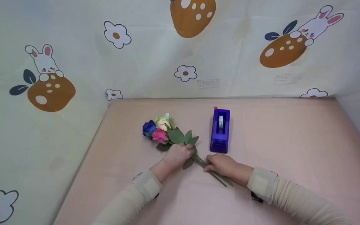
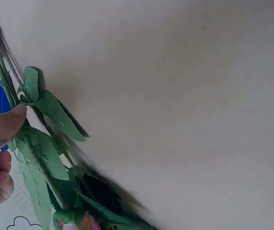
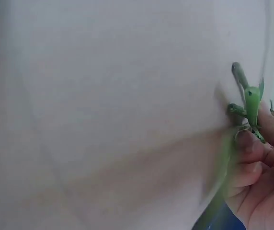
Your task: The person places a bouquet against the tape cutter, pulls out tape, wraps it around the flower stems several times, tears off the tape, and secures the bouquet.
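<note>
Three artificial roses, a blue rose (image 1: pixel 149 128), a cream rose (image 1: pixel 163 122) and a pink rose (image 1: pixel 159 135), lie bunched on the table with their heads to the far left. My left hand (image 1: pixel 177 155) grips the stems (image 1: pixel 200 161) just below the upper leaves (image 1: pixel 175 136). In the left wrist view its thumb (image 2: pixel 10 122) presses against the green stems. Farther down, my right hand (image 1: pixel 223 164) pinches the stems between thumb and fingers. Cut stem ends (image 3: pixel 240 75) poke out past the right fingers (image 3: pixel 249 175) in the right wrist view.
A blue-purple tape dispenser (image 1: pixel 220 138) with a roll of tape stands just beyond the right hand. A small orange bit (image 1: pixel 215 107) shows at its far end. The pink tabletop (image 1: pixel 292 140) meets patterned cloth walls (image 1: pixel 148 62) at the back and left.
</note>
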Motion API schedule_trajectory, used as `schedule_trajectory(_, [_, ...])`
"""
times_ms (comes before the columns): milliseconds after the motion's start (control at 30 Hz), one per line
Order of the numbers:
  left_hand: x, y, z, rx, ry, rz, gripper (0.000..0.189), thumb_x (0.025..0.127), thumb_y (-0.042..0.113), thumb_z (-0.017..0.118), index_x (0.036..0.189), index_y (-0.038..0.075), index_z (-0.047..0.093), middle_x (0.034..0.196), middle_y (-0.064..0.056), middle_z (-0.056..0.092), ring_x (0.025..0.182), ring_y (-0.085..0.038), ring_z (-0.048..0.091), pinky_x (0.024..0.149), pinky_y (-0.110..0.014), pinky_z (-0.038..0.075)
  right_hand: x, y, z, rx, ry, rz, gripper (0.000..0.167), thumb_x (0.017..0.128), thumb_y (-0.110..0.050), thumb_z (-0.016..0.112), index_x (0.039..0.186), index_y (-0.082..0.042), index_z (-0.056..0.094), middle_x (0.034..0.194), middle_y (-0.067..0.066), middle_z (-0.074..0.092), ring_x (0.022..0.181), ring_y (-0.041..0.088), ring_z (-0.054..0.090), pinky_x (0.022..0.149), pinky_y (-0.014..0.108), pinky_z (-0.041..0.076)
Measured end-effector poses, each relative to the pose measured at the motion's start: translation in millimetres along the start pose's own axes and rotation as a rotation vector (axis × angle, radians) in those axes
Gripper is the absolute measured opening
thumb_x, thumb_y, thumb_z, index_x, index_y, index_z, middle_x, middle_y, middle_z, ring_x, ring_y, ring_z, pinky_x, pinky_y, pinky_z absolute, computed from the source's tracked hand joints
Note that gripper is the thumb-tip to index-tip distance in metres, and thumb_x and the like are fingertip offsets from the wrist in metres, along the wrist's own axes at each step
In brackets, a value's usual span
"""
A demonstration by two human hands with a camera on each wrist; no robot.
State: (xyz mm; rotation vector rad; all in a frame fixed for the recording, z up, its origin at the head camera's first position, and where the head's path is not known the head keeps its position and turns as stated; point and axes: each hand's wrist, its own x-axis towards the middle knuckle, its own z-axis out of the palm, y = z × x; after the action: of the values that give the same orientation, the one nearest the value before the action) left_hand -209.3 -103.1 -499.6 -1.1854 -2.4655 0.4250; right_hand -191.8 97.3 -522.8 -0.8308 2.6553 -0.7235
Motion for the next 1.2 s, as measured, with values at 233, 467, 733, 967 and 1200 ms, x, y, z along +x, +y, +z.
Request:
schedule_trajectory(233, [0.5, -2.8, -4.8, 0.007, 0.061, -0.009, 0.012, 0.077, 0.009, 0.065, 0.083, 0.02, 0.067, 0.084, 0.005, 0.059, 0.057, -0.011, 0.054, 0.044, -0.023, 0.044, -10.3, 0.5, -21.2, 0.008, -0.002, 0.034, 0.029, 0.09, -0.035, 0.054, 0.085, -0.008, 0.062, 0.071, -0.001, 0.06, 0.062, 0.012, 0.053, 0.059, 0.03, 0.045])
schedule_trajectory(467, [-4.0, -11.9, -18.0, -0.127, 0.14, -0.066, 0.013, 0.078, 0.007, 0.066, 0.088, 0.015, 0.067, 0.09, 0.001, 0.063, 0.058, -0.015, 0.057, 0.044, -0.026, 0.046, -22.4, 15.8, -74.0, 0.074, 0.023, 0.156, 0.022, 0.091, -0.024, 0.056, 0.091, -0.002, 0.061, 0.072, 0.004, 0.06, 0.061, 0.013, 0.049, 0.055, 0.027, 0.042])
schedule_trajectory(733, [12.6, -8.5, -26.8, -0.335, 0.172, -0.226, 0.008, 0.079, 0.012, 0.068, 0.087, 0.012, 0.066, 0.084, 0.0, 0.062, 0.058, -0.015, 0.059, 0.047, -0.026, 0.048, -21.8, 37.5, -97.5, 0.084, 0.188, 0.227, 0.02, 0.088, -0.01, 0.058, 0.102, 0.003, 0.058, 0.077, 0.008, 0.06, 0.064, 0.016, 0.049, 0.056, 0.027, 0.04])
schedule_trajectory(967, [33.1, 1.2, -29.9, -0.535, 0.087, -0.334, 0.02, 0.08, 0.017, 0.069, 0.1, 0.012, 0.067, 0.096, -0.001, 0.064, 0.075, -0.016, 0.065, 0.059, -0.029, 0.052, -13.8, 37.7, -91.5, 0.047, 0.274, 0.211, 0.015, 0.086, -0.005, 0.058, 0.098, 0.003, 0.06, 0.083, 0.011, 0.062, 0.071, 0.019, 0.053, 0.062, 0.033, 0.044])
schedule_trajectory(1200, [54.5, 9.1, -31.9, -0.797, -0.147, -0.504, 0.025, 0.086, 0.018, 0.063, 0.11, 0.011, 0.065, 0.109, -0.004, 0.065, 0.098, -0.019, 0.061, 0.078, -0.032, 0.05, -5.7, 37.9, -85.8, 0.333, 0.221, 0.355, 0.019, 0.091, -0.013, 0.052, 0.094, 0.003, 0.06, 0.076, 0.008, 0.057, 0.053, 0.01, 0.047, 0.048, 0.023, 0.04])
